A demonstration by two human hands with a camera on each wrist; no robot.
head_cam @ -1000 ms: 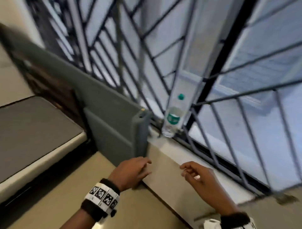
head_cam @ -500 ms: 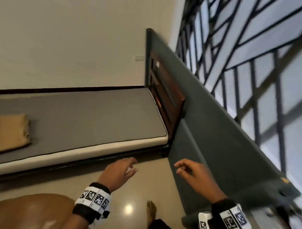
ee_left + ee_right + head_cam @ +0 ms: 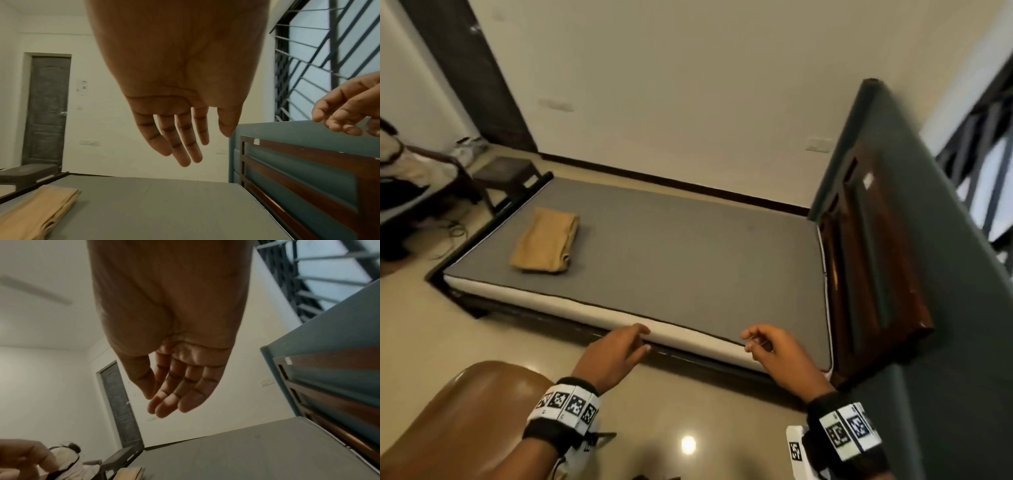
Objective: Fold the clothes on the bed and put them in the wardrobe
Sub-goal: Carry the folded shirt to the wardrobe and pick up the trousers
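Above the bed point(image 3: 688, 260), left hand point(image 3: 607, 356) and right hand point(image 3: 780, 356) hover empty, fingers loosely extended.

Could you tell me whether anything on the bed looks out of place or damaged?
Nothing stands out. One tan folded cloth lies flat near the far-left end of the grey mattress. Both hands, left and right, hold nothing.

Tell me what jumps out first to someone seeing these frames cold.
The tan folded garment, lying alone on the grey mattress near its foot end, far left of both hands. Next, the left hand and right hand, both empty with loose fingers, hovering at the bed's near edge. Then the wooden headboard at the right, backed by a dark green panel.
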